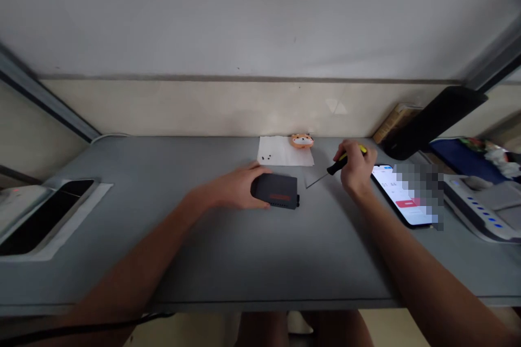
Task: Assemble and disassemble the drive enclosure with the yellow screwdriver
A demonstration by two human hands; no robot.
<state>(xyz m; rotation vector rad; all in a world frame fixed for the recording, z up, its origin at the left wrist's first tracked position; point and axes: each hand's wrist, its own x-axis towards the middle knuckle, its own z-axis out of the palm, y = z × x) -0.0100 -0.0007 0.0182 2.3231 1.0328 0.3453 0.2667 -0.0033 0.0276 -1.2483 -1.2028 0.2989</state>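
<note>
Grey desk: dark box; white paper bearing small dark pieces and orange animal-faced case; lit phone, right.

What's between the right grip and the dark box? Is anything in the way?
Nothing visible blocks it. The right grip holds the screwdriver, and just bare grey desk separates the screwdriver's tip from the dark box in the left grip. The white paper lies farther back.
</note>
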